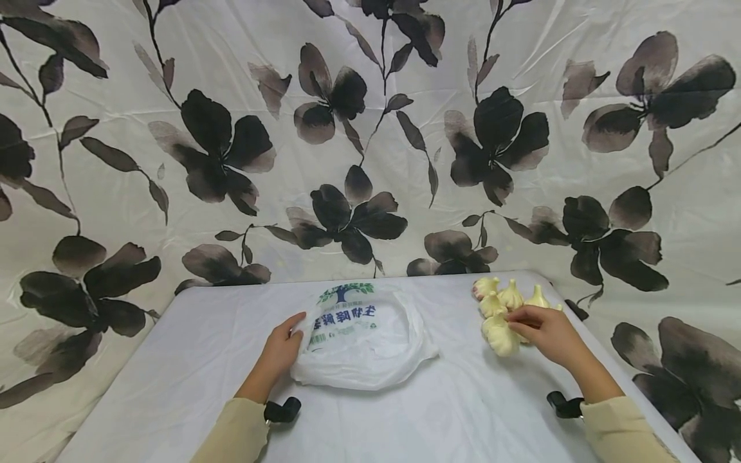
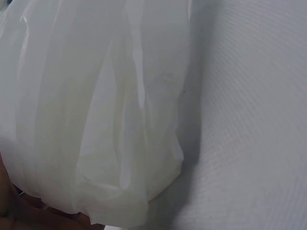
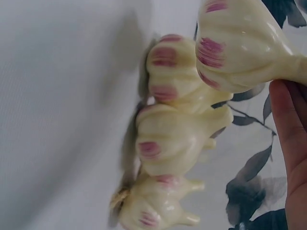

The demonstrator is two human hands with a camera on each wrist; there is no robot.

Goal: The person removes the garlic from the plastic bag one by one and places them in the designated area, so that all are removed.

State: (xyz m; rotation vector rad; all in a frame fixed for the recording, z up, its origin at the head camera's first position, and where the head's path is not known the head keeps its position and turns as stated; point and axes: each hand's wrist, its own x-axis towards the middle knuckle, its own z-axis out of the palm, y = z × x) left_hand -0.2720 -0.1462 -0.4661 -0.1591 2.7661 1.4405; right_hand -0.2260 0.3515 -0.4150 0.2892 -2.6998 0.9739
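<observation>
A white plastic bag (image 1: 361,373) with green and blue print lies on the table, its mouth spread wide. My left hand (image 1: 280,347) holds its left edge; in the left wrist view the fingers (image 2: 36,215) are partly hidden behind the thin folds. On the right, my right hand (image 1: 547,331) pinches a garlic bulb (image 1: 499,339) by its stem. That bulb hangs above the table in the right wrist view, cream with purple streaks. Several more garlic bulbs (image 3: 168,136) sit grouped just beyond it, stems up.
A white cloth covers the table (image 1: 451,411). Behind it hangs a pale curtain (image 1: 417,212) printed with dark flowers. Black wrist cameras (image 1: 283,410) are strapped to both forearms.
</observation>
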